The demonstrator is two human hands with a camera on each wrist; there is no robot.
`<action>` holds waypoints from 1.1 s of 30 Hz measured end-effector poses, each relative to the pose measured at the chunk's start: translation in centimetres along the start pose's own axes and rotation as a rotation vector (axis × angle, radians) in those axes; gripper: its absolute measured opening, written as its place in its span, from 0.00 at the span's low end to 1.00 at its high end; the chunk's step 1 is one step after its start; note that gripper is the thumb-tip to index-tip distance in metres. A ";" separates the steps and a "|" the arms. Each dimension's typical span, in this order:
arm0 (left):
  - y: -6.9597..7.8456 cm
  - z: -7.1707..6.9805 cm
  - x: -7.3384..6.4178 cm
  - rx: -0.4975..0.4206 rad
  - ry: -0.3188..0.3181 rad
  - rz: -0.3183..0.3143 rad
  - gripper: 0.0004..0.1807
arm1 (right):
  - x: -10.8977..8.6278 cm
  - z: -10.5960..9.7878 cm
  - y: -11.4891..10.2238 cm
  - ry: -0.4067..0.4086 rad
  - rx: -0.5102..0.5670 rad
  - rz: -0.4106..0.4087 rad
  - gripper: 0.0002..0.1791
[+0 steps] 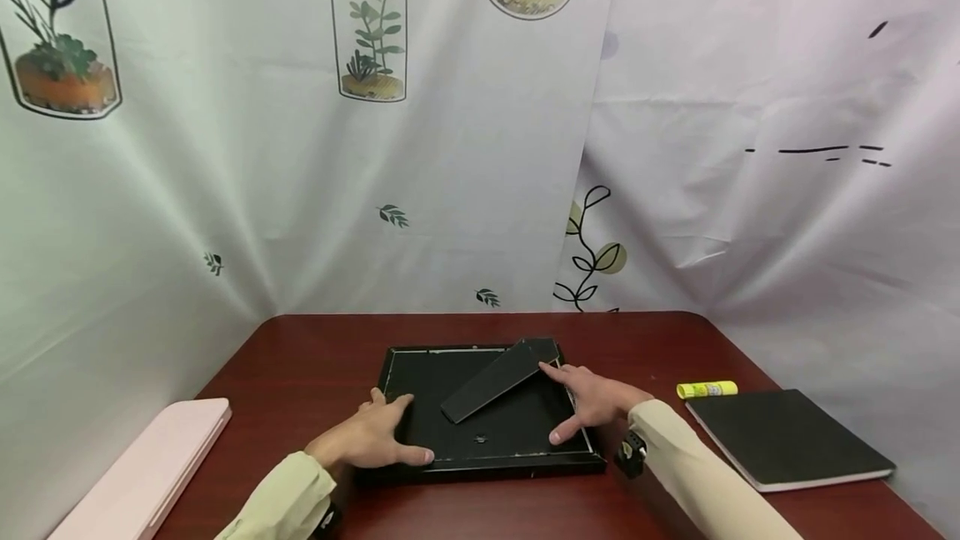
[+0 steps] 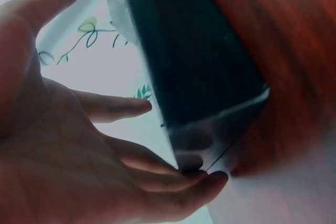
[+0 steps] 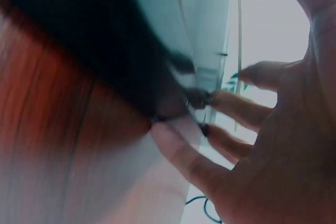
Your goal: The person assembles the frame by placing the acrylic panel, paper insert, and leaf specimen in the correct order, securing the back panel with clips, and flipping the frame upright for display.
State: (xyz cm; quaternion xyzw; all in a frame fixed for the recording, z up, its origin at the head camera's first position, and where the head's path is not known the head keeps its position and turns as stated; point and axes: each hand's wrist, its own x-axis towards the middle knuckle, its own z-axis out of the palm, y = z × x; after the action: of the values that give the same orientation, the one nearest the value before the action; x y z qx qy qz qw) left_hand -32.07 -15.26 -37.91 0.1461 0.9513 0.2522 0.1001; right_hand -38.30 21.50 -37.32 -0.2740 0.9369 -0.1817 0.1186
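Note:
A black picture frame (image 1: 517, 465) lies back side up on the table, its stand leg (image 1: 495, 382) slanting across the backing. At the frame's left side my left hand (image 1: 371, 432) is spread, thumb stretched over the near edge. In the left wrist view, its lower fingers (image 2: 202, 184) touch the frame's dark side (image 2: 194, 51) at a corner. Over the right side my right hand (image 1: 596, 398) is spread too, forefinger overlapping the stand's edge and thumb over the backing. Loosely extended fingers (image 3: 239, 108) meet the blurred frame edge (image 3: 113, 40) in the right wrist view.
A black notebook (image 1: 791, 436) lies on the right of the table (image 1: 300, 357), with a yellow glue stick (image 1: 707, 390) just behind it. On the left is a flat pale pink case (image 1: 153, 461). A printed white curtain (image 1: 465, 148) hangs behind the table.

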 end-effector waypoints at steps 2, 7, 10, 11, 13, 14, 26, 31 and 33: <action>0.1 0.4 0.0 0.022 0.013 -0.013 0.56 | 0.0 0.2 -0.4 -0.021 -0.025 0.018 0.65; 0.1 0.8 0.2 0.038 0.044 -0.029 0.56 | 0.3 0.5 -1.6 -0.053 -0.039 0.095 0.70; 0.0 0.8 0.2 0.022 0.046 -0.020 0.55 | 0.5 0.7 -1.9 -0.062 -0.055 0.122 0.70; 0.0 0.7 0.2 0.014 0.046 -0.018 0.55 | 0.5 0.7 -1.9 -0.063 -0.057 0.129 0.69; 0.0 0.7 0.2 -0.003 0.049 -0.015 0.54 | 0.6 0.7 -1.9 -0.066 -0.064 0.141 0.69; 0.0 0.6 0.3 -0.007 0.052 -0.015 0.54 | 0.6 0.7 -1.9 -0.070 -0.075 0.143 0.69; 0.1 0.2 0.5 0.006 0.031 -0.019 0.50 | 1.5 -0.5 -3.3 -0.120 -0.287 0.195 0.67; -0.1 0.2 0.5 0.003 0.018 -0.024 0.49 | 1.4 -0.2 -2.9 -0.099 -0.242 0.159 0.66; 0.0 0.2 0.6 0.006 0.016 -0.025 0.49 | 1.3 -0.2 -2.7 -0.096 -0.227 0.145 0.65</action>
State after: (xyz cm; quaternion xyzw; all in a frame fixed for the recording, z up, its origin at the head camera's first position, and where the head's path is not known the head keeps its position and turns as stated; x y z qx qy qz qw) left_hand -32.61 -14.99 -38.16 0.1326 0.9545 0.2495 0.0953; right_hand -38.16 18.67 -36.19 -0.2255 0.9620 -0.0521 0.1445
